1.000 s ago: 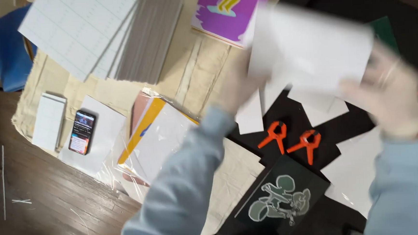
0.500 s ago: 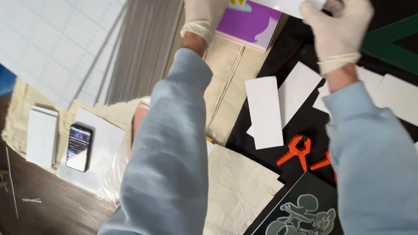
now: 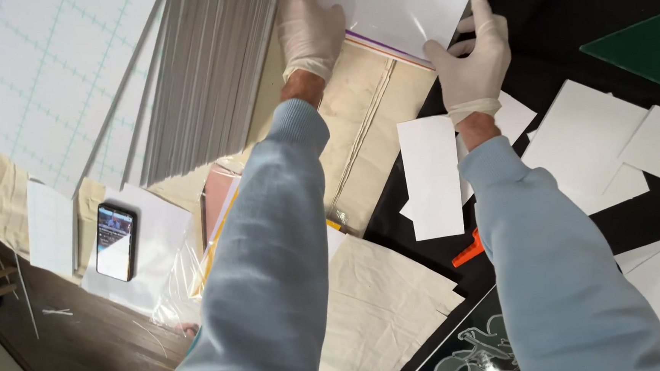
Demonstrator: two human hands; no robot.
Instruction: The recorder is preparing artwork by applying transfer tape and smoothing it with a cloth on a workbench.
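Both my hands wear pale gloves and reach to the top of the view. My left hand [image 3: 310,28] grips the left edge of a large white sheet [image 3: 399,7]. My right hand [image 3: 472,56] pinches the same sheet at its lower right edge. The sheet lies over a purple-edged picture, of which only a thin strip shows. Light blue sleeves cover both my forearms.
A stack of white grid boards [image 3: 121,84] fans out at the upper left. A phone [image 3: 115,241] lies on white paper at the left. Cut white pieces [image 3: 430,176] lie on a black mat [image 3: 557,34], with a green set square [image 3: 646,48], an orange clamp [image 3: 468,251] and beige cloth [image 3: 368,114].
The view has tilted and closed in on the hands. The white sheet has come down over the purple picture, covering almost all of it. Both hands still hold the sheet.
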